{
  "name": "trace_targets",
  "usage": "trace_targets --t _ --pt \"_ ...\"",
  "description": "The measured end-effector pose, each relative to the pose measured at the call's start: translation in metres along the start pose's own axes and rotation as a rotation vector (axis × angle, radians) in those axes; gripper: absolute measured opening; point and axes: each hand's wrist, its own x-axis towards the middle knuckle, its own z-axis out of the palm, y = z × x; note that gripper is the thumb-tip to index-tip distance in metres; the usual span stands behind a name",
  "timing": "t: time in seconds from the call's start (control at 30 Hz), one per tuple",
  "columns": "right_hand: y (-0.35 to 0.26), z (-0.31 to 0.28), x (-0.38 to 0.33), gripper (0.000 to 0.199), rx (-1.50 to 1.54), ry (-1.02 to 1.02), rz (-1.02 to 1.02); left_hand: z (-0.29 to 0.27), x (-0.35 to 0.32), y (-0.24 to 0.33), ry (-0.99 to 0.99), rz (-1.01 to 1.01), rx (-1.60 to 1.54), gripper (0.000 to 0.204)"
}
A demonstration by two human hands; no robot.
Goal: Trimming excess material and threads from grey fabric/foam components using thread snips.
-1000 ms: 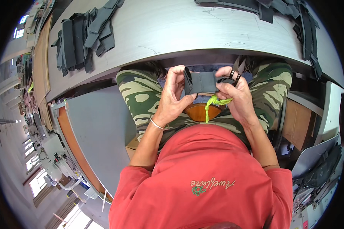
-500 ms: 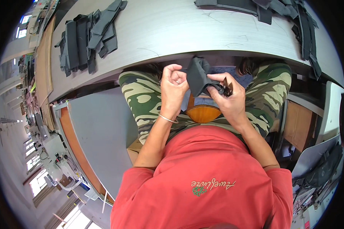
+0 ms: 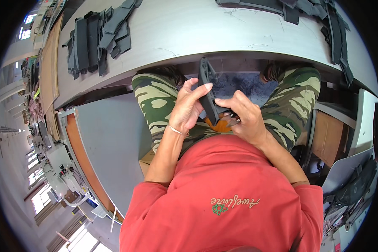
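Between the person's two hands, above the lap, a dark grey fabric piece now stands on end, its narrow edge toward the camera. Half a second back it was bunched broadside between the palms, and a second back it lay stretched flat with a green cord hanging below; that cord no longer shows. The turn suggests the person has moved on to the piece's edge or seam.

The left hand is clamped on the piece: thumb and forefinger tips press its near face about midway up, the other fingers curl behind. The right hand closes round the lower end, forefinger laid toward the fabric, and something small and dark, perhaps a snipping tool, pokes from the fist; I cannot tell what it is. So the upper half rises free above both sets of fingertips, and the lower half is buried between them.

Beyond the hands lie the camouflage trousers and a grey worktable. One stack of similar dark pieces sits far left, another pile far right.
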Motion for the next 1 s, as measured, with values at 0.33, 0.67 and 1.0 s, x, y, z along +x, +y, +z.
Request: trace_targets --t 0.33,0.67,1.0 --pt "-0.005 -0.013 0.012 0.019 0.474 0.159 0.427 0.015 -0.030 0.019 -0.239 0.418 0.189 0.041" --pt "-0.003 -0.031 0.035 0.031 0.121 0.164 0.366 0.026 0.002 0.023 -0.140 0.685 0.350 0.043" --pt "-0.004 -0.028 0.045 0.017 -0.303 0.143 0.075 0.027 0.003 0.012 -0.158 0.822 0.477 0.052"
